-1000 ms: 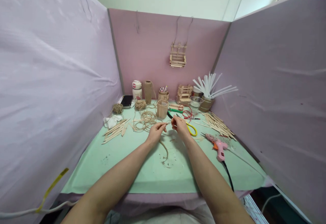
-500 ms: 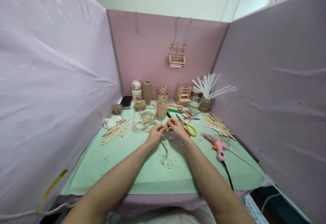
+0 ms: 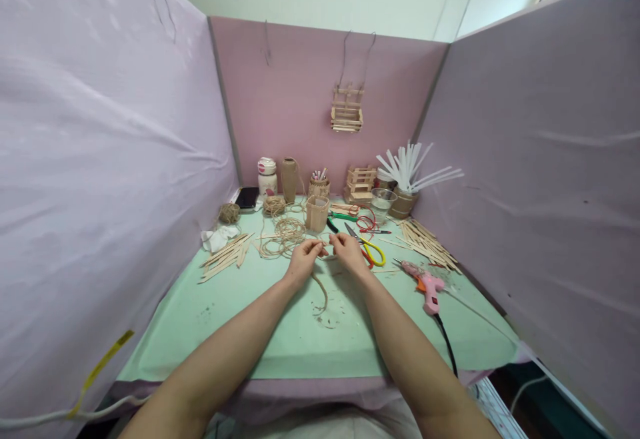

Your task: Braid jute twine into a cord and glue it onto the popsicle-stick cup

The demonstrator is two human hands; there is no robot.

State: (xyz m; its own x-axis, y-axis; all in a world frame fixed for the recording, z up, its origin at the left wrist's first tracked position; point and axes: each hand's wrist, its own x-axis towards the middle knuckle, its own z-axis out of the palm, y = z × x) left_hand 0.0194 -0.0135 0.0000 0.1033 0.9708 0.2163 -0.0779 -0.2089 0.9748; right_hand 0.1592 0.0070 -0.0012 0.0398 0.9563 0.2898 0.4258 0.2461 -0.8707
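Note:
My left hand (image 3: 305, 260) is closed in a pinch on jute twine over the middle of the table. A length of the twine (image 3: 321, 291) hangs from under it and curls on the green cloth. My right hand (image 3: 346, 252), also pinched, holds a strand of twine just to the right, with a small gap between the two hands. Loose coils of twine (image 3: 290, 231) lie behind my left hand. Close by my right hand are scissors (image 3: 374, 252) with yellow and red handles. A small stick-sided cup (image 3: 317, 214) stands behind both hands.
Wooden sticks lie in a left pile (image 3: 226, 258) and a right pile (image 3: 429, 244). A pink glue gun (image 3: 431, 291) rests at right, its cord over the front edge. White glue sticks (image 3: 407, 164) stand in a pot. Pink and lilac walls (image 3: 290, 92) enclose the table.
My hands, which were touching around the twine, have drawn slightly apart, and a strand now shows between them. The curled twine end below stays nearly in place.

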